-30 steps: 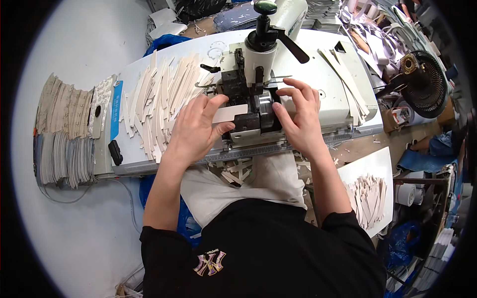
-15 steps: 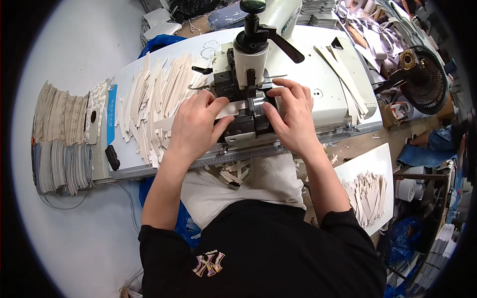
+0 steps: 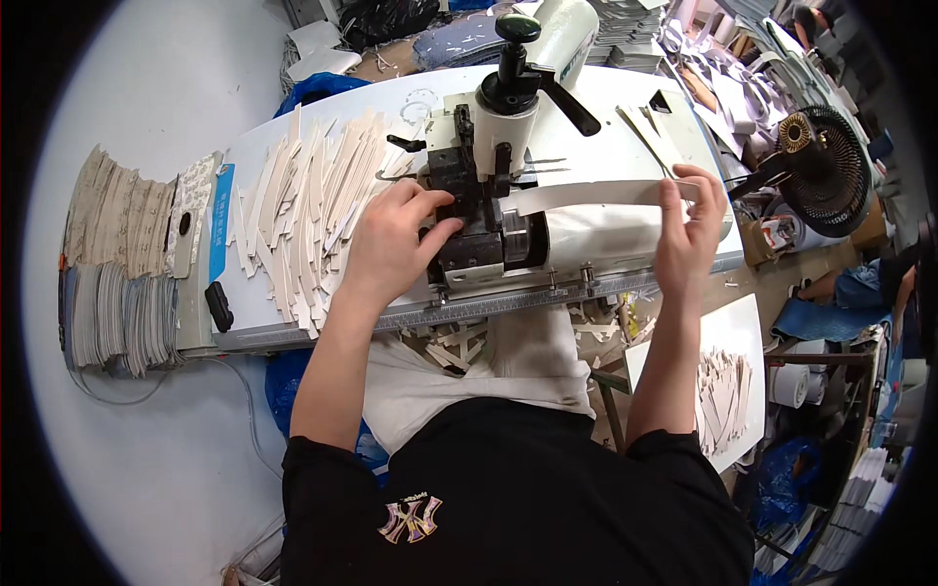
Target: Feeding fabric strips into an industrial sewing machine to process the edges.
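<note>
Right of the white-and-black machine (image 3: pixel 508 127), right hand (image 3: pixel 692 230): grip closed on one end of a pale strip (image 3: pixel 596 193), thumb against fingers. Strip stretches leftward in a slight curve, other end at the metal roller (image 3: pixel 515 234). Left hand (image 3: pixel 391 244): grip narrow, thumb and index parted at the black block (image 3: pixel 471 252); contact unclear. Left of that, a heap of loose strips (image 3: pixel 327 195) on the white counter (image 3: pixel 371 96). Ruler (image 3: pixel 508 305) along front edge. Farther right, black fan (image 3: pixel 835 166); lower right, white board (image 3: pixel 747 327) bearing short pieces (image 3: pixel 723 396).
</note>
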Motion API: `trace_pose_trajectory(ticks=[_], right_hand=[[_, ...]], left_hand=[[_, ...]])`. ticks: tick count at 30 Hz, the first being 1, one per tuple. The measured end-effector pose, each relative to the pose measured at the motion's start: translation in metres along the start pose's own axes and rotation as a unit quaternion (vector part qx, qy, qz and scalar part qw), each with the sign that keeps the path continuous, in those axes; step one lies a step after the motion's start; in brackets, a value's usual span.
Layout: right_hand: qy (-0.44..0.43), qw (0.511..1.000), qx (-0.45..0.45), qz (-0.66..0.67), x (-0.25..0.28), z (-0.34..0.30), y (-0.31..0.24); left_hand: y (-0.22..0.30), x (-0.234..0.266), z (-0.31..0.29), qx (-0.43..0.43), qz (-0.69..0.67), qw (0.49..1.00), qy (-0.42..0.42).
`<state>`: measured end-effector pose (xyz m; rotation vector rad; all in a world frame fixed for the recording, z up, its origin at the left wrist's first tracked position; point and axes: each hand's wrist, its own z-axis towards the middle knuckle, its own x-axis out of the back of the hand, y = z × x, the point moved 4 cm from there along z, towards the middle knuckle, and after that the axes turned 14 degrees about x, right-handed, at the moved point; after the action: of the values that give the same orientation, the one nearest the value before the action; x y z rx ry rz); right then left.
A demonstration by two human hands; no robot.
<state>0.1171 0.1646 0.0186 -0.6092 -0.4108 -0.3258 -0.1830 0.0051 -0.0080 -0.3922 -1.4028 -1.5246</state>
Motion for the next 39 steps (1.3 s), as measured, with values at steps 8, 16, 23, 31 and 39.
trace_pose_trajectory(ticks=[8,16,23,31,39], right_hand=[[0.175,0.977,-0.119,-0.033,0.043,-0.008,0.114],[0.089,0.929,-0.137,-0.332,0.041,-0.022,0.092],[0.012,0.984,-0.010,-0.175,0.016,-0.015,0.031],[-0.087,0.992,0.026,-0.084,-0.034,-0.031,-0.014],[-0.122,0.991,0.050,-0.022,-0.047,-0.039,-0.035]], left_hand=[[-0.112,0.003,-0.024,0.164,0.126,0.974,0.088],[-0.131,-0.035,-0.036,0.162,0.203,0.965,0.040],[-0.131,-0.022,-0.036,0.196,0.207,0.958,0.024],[-0.128,-0.022,-0.049,0.196,0.172,0.964,0.049],[-0.136,-0.014,-0.052,0.164,0.195,0.964,0.075]])
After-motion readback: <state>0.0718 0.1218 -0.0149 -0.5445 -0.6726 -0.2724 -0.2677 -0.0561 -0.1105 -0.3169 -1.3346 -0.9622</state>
